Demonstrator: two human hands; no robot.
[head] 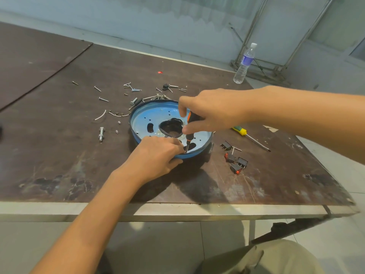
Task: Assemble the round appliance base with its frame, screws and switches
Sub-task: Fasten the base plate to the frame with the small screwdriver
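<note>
A round blue appliance base (144, 120) lies open side up on the brown table, with a dark opening in its middle. My right hand (213, 111) grips an orange and black screwdriver (190, 133) upright, its tip down at the base's near rim. My left hand (156, 155) rests on that near rim, its fingers curled around the screwdriver tip; what they pinch is hidden. Several black switches (236, 162) with red rockers lie to the right of the base. Loose screws (134, 89) are scattered behind it.
A yellow and green screwdriver (250, 137) lies right of the base. A large bolt (101, 133) and a bent wire (100, 115) lie on the left. A water bottle (244, 64) stands at the far right edge. The table's front edge (138, 210) is close to me.
</note>
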